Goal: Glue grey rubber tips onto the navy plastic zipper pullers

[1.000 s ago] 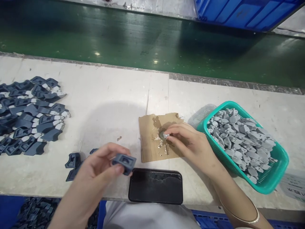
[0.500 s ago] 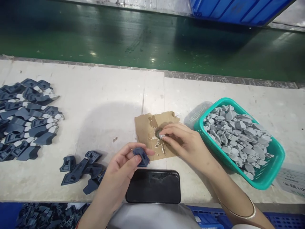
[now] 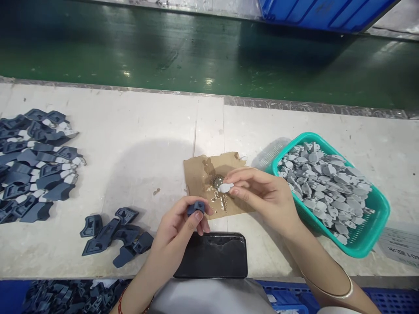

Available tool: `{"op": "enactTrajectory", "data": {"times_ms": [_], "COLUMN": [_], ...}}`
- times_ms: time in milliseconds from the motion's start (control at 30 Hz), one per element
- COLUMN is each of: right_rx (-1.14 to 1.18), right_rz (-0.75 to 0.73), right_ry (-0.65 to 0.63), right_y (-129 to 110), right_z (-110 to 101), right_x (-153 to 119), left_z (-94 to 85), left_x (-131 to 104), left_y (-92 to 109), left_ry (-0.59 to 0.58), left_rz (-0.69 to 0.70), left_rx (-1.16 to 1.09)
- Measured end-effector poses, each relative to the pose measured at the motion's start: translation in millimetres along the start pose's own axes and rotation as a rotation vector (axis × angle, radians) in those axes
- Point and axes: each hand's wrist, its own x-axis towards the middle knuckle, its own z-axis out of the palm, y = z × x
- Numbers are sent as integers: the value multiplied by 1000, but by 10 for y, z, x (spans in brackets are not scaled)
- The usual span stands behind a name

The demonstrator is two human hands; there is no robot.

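Note:
Between the thumb and fingers of my left hand (image 3: 183,226) is a small dark blue plastic part (image 3: 196,208), held just in front of a piece of brown cardboard (image 3: 196,170). My right hand (image 3: 262,194) pinches a small light grey plastic piece (image 3: 225,187) over the cardboard. Right behind that piece sits a small round cap (image 3: 218,181) with clear, shiny liquid in it. Wet spots of the liquid mark the cardboard around it. The two held parts are apart from each other.
A green basket (image 3: 381,213) heaped with grey pieces (image 3: 327,187) stands at right. A black phone (image 3: 212,257) lies near the front edge. Loose blue parts (image 3: 108,235) lie left of my left hand; joined blue-and-white parts (image 3: 36,165) cover the far left. A green conveyor belt (image 3: 131,56) runs behind.
My right hand has drawn the grey piece back from the cap, slightly right and toward me, uncovering the cap. My left hand has turned the blue part so its end shows.

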Motion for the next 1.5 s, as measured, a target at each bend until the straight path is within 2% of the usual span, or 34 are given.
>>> {"op": "enactTrajectory", "data": {"times_ms": [133,333,567,800,967,1067,1167,1267,1367,1500], "right_rx": [203,249,150,-41,-33,-51,-75,-89,-102,-64], "right_rz": [-17,-22,-51,-154,-173,-233,-267,-258,-251,-236], "right_ry": [-79,-183,-218,-237,-225,-207,-199,-221,-250,-311], "right_y": [4,24,29,-3,-17,-21,-18,-16,-30,-57], "right_z": [85,164,160,134,144,150,147,151,169,209], "right_x": [-27,-39,-39,-21,-32,-48,-58,-62,-75,-110], "left_z": [2,-22,-38,-61,-63,-61,-72,-88,-61,66], "left_x": [4,14,24,43,48,45,35,10,-7,23], "left_y": [-16,-47,-58,-61,3,39,41,32,63,151], "left_ry": [-64,-154,-183,-205,-240,-252,-247,-195,-107,-4], "left_rz": [-48,-87,-84,-72,-73,-70,-65,-49,41,177], "left_rx": [-10,-19,-4,79,78,78,112,182,312,500]}}
